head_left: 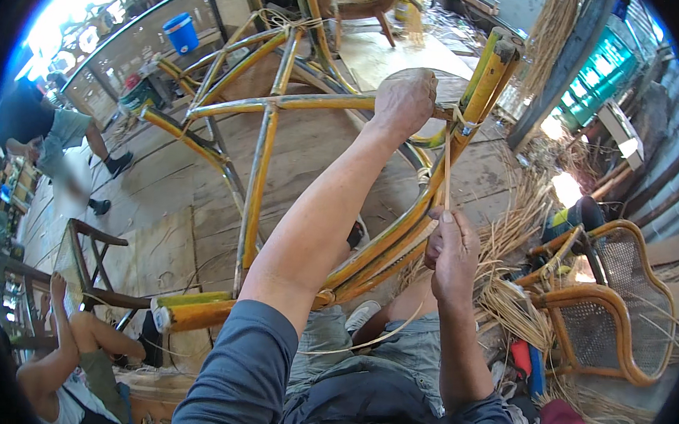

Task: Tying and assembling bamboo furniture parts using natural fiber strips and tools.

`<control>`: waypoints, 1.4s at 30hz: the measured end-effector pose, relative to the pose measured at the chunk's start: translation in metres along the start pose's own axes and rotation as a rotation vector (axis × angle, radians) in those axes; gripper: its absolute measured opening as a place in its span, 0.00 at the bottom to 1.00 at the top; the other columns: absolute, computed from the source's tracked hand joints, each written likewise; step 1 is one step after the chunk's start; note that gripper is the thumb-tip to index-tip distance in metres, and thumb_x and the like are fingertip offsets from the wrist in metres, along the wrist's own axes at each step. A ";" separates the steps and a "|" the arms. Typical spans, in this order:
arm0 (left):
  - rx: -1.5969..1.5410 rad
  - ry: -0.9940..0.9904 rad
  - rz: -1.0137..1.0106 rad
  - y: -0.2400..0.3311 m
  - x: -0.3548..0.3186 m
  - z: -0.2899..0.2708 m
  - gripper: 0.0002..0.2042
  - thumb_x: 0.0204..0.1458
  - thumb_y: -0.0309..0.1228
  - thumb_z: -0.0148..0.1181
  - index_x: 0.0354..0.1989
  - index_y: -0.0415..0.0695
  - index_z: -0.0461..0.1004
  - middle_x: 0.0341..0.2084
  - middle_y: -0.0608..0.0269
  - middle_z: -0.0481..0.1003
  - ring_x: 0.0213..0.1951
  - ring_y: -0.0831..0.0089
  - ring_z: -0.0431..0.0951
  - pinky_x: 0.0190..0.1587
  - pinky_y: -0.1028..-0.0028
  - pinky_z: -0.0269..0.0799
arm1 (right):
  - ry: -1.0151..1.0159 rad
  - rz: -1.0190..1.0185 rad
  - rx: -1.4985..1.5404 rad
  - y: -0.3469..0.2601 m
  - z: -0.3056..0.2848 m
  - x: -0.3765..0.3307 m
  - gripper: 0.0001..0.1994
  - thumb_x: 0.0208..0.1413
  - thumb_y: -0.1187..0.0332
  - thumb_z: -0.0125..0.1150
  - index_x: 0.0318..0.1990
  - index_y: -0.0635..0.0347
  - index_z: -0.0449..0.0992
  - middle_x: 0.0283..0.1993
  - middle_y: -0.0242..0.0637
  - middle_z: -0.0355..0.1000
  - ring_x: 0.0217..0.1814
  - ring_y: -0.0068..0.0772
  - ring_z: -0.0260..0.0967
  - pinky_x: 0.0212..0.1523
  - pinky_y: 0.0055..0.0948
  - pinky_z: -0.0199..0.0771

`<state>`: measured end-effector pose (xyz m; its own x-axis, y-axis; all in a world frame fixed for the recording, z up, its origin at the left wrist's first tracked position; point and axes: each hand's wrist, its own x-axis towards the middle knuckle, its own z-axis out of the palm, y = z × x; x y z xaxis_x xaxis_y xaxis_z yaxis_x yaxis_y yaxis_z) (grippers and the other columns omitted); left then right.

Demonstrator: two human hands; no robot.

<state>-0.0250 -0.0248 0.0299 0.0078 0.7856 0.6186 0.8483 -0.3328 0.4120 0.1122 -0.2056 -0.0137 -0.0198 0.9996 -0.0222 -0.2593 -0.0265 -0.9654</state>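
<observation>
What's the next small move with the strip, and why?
Probably pull the strip down taut with the right hand before wrapping again. It runs from the binding at the joint to the pinching fingers, and its tail curves loose below. The left hand already grips the rail, steadying the frame.

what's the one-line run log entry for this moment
left hand: grips yellow cane frame rail | right hand: pinches rattan strip running up to joint binding | woven chair at right
</observation>
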 end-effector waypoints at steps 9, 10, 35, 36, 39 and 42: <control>0.035 -0.042 -0.062 -0.013 0.002 0.004 0.12 0.58 0.40 0.39 0.40 0.47 0.66 0.22 0.44 0.75 0.29 0.45 0.76 0.34 0.52 0.69 | 0.123 -0.210 -0.620 0.026 -0.023 0.004 0.09 0.60 0.68 0.48 0.38 0.65 0.72 0.18 0.32 0.60 0.19 0.21 0.60 0.21 0.25 0.62; 0.045 -0.037 -0.058 -0.013 0.003 0.005 0.12 0.58 0.39 0.39 0.40 0.47 0.66 0.22 0.44 0.75 0.29 0.46 0.76 0.34 0.52 0.69 | 0.145 -0.242 -0.685 0.029 -0.027 0.007 0.09 0.59 0.69 0.49 0.38 0.65 0.72 0.20 0.37 0.64 0.21 0.26 0.63 0.24 0.28 0.64; -0.188 -0.136 0.048 -0.014 -0.016 -0.001 0.32 0.40 0.55 0.62 0.45 0.41 0.68 0.29 0.48 0.76 0.37 0.51 0.76 0.43 0.59 0.66 | -0.401 -0.981 -2.152 -0.265 0.111 0.207 0.12 0.40 0.64 0.63 0.25 0.66 0.77 0.24 0.49 0.72 0.27 0.48 0.70 0.31 0.41 0.69; -0.188 -0.119 0.037 -0.013 -0.015 -0.001 0.30 0.41 0.54 0.62 0.43 0.41 0.68 0.27 0.51 0.77 0.35 0.52 0.76 0.42 0.59 0.66 | -0.476 -1.004 -2.128 -0.272 0.103 0.230 0.15 0.39 0.60 0.66 0.26 0.66 0.76 0.24 0.49 0.72 0.28 0.47 0.70 0.31 0.42 0.68; -0.160 -0.132 0.012 -0.010 -0.017 -0.012 0.27 0.42 0.51 0.63 0.43 0.42 0.69 0.26 0.56 0.78 0.36 0.57 0.77 0.40 0.61 0.68 | -0.456 -0.803 -2.082 -0.269 0.075 0.271 0.16 0.44 0.58 0.63 0.30 0.64 0.76 0.25 0.46 0.73 0.25 0.38 0.70 0.28 0.37 0.67; -0.112 -0.154 0.014 -0.009 -0.019 -0.020 0.25 0.42 0.49 0.64 0.42 0.43 0.70 0.27 0.59 0.78 0.36 0.60 0.78 0.40 0.62 0.69 | -0.587 -0.705 -1.652 -0.207 0.010 0.351 0.15 0.51 0.61 0.59 0.22 0.63 0.70 0.15 0.31 0.56 0.19 0.20 0.55 0.21 0.27 0.58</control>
<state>-0.0441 -0.0470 0.0281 0.1070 0.8483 0.5187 0.7836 -0.3930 0.4812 0.1493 0.1510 0.1807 -0.7127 0.6805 0.1702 0.6891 0.7246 -0.0116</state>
